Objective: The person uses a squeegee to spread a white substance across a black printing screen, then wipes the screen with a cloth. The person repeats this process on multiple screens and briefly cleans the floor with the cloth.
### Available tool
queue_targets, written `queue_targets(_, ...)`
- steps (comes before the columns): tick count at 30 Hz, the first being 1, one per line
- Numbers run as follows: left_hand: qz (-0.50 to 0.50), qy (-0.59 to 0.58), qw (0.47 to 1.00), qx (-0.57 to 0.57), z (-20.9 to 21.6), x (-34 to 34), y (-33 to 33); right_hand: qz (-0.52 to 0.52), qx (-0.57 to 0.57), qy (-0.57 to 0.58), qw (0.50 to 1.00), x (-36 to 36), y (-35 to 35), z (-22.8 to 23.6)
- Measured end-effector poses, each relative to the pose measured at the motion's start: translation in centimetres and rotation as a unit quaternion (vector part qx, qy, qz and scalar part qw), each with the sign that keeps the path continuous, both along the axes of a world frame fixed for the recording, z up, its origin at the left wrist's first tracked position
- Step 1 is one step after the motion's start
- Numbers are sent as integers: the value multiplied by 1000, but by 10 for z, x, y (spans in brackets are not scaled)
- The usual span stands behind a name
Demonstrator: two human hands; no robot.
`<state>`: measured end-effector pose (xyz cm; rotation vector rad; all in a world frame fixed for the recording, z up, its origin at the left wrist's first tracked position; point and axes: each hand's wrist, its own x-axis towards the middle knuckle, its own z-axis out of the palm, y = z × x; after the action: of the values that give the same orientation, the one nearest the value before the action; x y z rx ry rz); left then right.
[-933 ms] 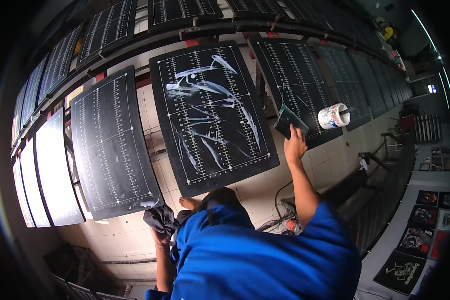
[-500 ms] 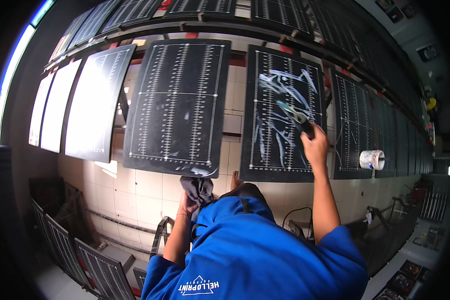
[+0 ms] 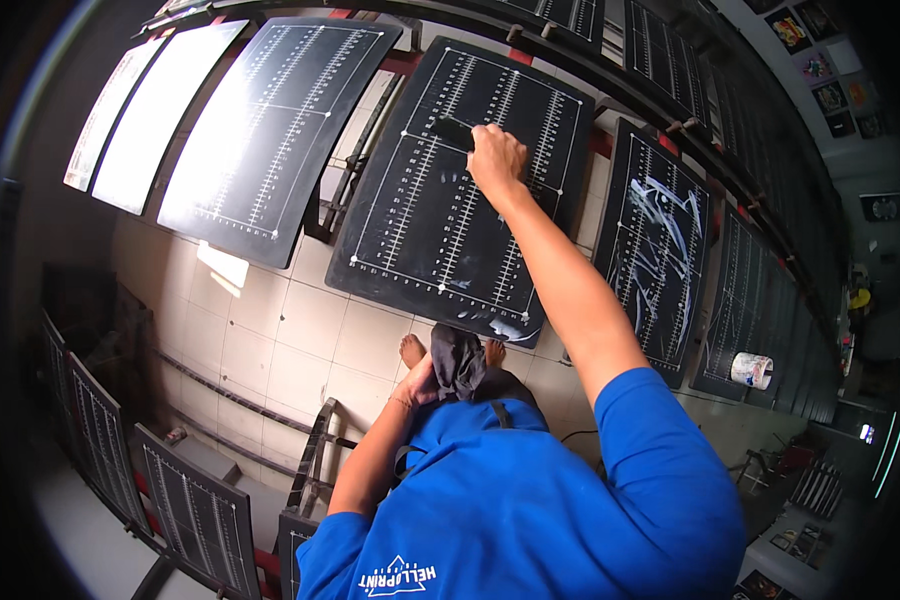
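Observation:
My right hand (image 3: 497,160) is closed around a black-handled brush (image 3: 454,132) over the upper left part of a dark printing board (image 3: 420,210). That board carries white ruler-like lines, with a few pale smears near its lower corner. Below its near edge, my left hand (image 3: 420,383) grips a bunched dark grey cloth (image 3: 458,360) close to my body. To the right, another dark board (image 3: 660,250) is streaked with wet-looking white smears. The brush's tip cannot be made out against the black surface.
A white, paint-stained tub (image 3: 751,371) stands on the board farther right. Glare whitens a board (image 3: 260,130) on the left. Dark metal rails (image 3: 590,60) run behind the boards. More ruled boards (image 3: 195,505) and a metal frame (image 3: 310,460) lie at the lower left, above tiled floor (image 3: 290,320).
My right hand has moved left with the brush, from the smeared board to the board beside it. The view has shifted and turned. My left hand still holds the cloth.

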<state>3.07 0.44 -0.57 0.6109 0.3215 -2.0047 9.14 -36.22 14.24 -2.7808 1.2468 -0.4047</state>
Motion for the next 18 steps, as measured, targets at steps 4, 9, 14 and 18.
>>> queue_targets(4, 36, 52, 998, -12, -1, 11, 0, 73, 35, 2, 997, -54, 98, 6)
queue_targets(9, 74, 58, 995, -31, 1, 6, -17, 181, 133, -1, 974, -131, 181, 40)
queue_targets(14, 107, 61, 992, -34, 11, -14, -24, 85, 151, -6, 985, -102, 71, 55)
queue_targets(18, 158, 66, 985, -21, -6, -47, -15, 21, 22, -21, 999, -46, -65, 33)
